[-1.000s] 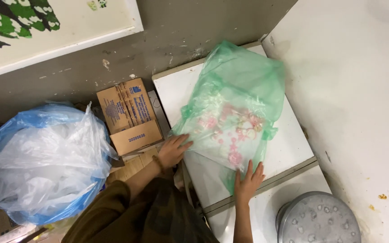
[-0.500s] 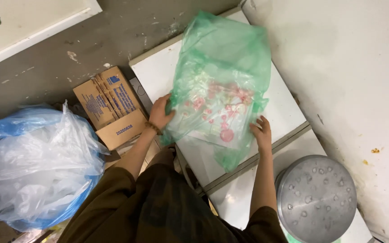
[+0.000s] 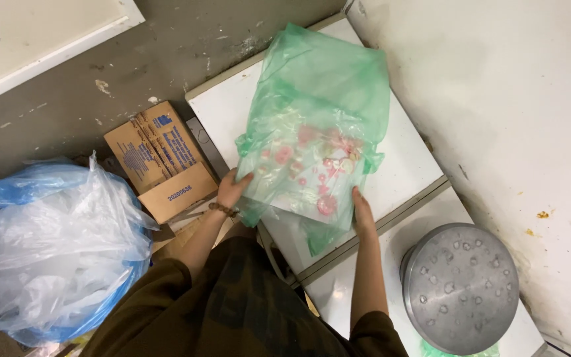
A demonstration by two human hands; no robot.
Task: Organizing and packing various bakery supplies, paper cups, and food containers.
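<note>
A translucent green plastic bag (image 3: 322,99) lies on a white box-shaped surface (image 3: 404,172). Inside the bag I see a white flat piece with several pink and white round items (image 3: 312,168). My left hand (image 3: 231,190) grips the bag's near-left edge. My right hand (image 3: 362,210) presses flat against the bag's near-right edge, fingers together. Both hands bracket the filled part of the bag.
A brown cardboard box (image 3: 160,158) stands on the grey floor to the left. A large blue bag stuffed with clear plastic (image 3: 41,251) sits at lower left. A round grey metal lid (image 3: 460,287) rests on a second white surface (image 3: 338,297) at lower right. A white wall (image 3: 510,99) runs along the right.
The view has shifted, so the bag sits lower in frame. My right hand has moved from the bag's near corner up along its right side. The left hand keeps its hold.
</note>
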